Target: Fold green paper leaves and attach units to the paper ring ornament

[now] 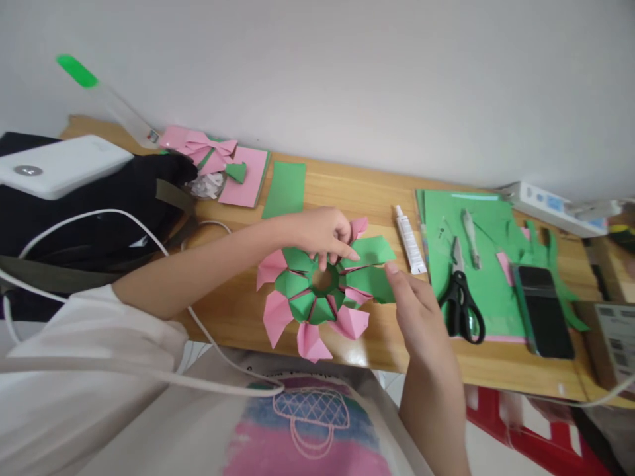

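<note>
A ring of folded green and pink paper (311,307) lies over the wooden table, with pink petal-like tips around its outside. My left hand (325,235) reaches over the ring from the left, its fingers closed on the upper part near the central hole. On the right side, my right hand (414,301) pinches the outer end of a green paper flap (372,281) between thumb and fingers. Another green flap (374,251) sticks out just above it.
A glue tube (411,241), black scissors (462,304), a cutter (471,238) and a phone (544,311) are at the right, by green sheets (489,284). Pink folded pieces (211,149) and a black bag (149,192) sit left. A white cable (198,324) crosses my left arm.
</note>
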Tool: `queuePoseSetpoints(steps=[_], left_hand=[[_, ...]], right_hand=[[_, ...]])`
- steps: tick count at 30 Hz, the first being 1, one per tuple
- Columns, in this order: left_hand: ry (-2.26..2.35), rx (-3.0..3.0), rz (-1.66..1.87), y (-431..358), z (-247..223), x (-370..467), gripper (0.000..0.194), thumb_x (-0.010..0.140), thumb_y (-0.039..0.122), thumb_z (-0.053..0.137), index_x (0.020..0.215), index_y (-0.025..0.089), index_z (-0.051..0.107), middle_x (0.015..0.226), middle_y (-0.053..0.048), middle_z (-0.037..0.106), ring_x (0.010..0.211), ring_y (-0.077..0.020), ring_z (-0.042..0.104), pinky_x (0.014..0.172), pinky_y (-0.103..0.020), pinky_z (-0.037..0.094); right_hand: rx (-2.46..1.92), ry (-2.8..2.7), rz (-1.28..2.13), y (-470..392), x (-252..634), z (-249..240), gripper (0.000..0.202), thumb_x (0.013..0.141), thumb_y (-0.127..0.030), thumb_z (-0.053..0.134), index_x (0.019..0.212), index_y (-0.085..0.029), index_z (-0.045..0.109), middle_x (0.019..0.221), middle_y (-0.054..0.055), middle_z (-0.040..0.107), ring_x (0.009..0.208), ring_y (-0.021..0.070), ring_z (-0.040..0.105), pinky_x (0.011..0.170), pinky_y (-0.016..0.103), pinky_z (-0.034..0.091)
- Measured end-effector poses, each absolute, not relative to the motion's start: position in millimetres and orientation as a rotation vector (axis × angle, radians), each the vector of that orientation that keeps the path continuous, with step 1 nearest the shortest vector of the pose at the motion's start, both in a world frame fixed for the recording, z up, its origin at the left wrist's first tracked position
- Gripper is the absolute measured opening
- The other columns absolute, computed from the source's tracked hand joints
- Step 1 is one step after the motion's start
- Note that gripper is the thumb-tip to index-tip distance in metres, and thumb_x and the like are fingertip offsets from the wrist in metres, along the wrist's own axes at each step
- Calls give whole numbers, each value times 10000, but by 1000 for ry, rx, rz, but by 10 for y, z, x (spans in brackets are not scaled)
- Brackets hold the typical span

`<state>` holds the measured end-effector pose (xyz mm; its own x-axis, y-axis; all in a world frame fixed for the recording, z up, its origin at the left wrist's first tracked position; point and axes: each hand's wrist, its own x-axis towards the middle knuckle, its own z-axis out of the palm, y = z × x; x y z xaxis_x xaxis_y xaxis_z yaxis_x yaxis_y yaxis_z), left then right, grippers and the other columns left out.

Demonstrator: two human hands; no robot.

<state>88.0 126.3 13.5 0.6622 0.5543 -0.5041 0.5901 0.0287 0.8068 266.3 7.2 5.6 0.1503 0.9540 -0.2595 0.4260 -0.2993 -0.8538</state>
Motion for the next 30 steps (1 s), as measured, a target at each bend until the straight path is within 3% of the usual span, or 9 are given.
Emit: queuePoseSetpoints(steps=[4, 8, 12, 16, 21, 30], left_hand=[[933, 1632, -37, 1275, 134, 895, 309, 802, 289, 706, 585, 162, 526, 569, 17, 660, 434, -124, 642, 408, -211, 412], [934, 1637, -30, 1274, 126, 887, 300, 798, 274, 711, 583, 162, 534, 554, 19, 657, 420, -119, 629, 410, -217, 414], [937, 1639, -41, 1273, 97, 884, 300, 800, 266, 711, 578, 161, 539, 537, 17, 656, 407, -117, 620, 408, -219, 405], [944, 1650, -64, 1277, 102, 876, 297, 795, 271, 714, 568, 161, 556, 507, 16, 642, 411, -124, 615, 407, -223, 401], [930, 1652, -71, 1289, 170, 854, 288, 837, 304, 672, 610, 150, 586, 616, -7, 694, 389, -97, 599, 378, -200, 380], [961, 1735, -92, 1285, 218, 884, 391, 915, 317, 560, 565, 145, 582, 547, -23, 679, 341, -88, 546, 376, -210, 394]], right_hand=[[-1833, -1253, 1099, 38, 2654, 97, 501, 908, -596, 427, 571, -229, 480, 569, 6, 522, 580, 169, 487, 517, 277, 395], [-1669, -1300, 1263, 24, 2641, 87, 299, 795, -514, 665, 743, -220, 674, 712, 8, 680, 742, 205, 640, 688, 294, 524], [-1688, -1268, 1233, 5, 2609, -22, 237, 766, -426, 708, 811, -194, 731, 747, 16, 727, 691, 200, 658, 642, 312, 538], [-1738, -1222, 1148, -9, 2557, -89, 246, 779, -409, 679, 806, -173, 744, 687, 17, 712, 617, 188, 631, 561, 294, 505], [-1786, -1291, 1039, 21, 2523, -44, 236, 748, -376, 666, 658, -159, 695, 564, -4, 635, 532, 149, 542, 497, 255, 425], [-1769, -1283, 1124, 28, 2544, -101, 268, 773, -399, 649, 637, -169, 630, 562, -16, 567, 542, 141, 515, 530, 265, 416]])
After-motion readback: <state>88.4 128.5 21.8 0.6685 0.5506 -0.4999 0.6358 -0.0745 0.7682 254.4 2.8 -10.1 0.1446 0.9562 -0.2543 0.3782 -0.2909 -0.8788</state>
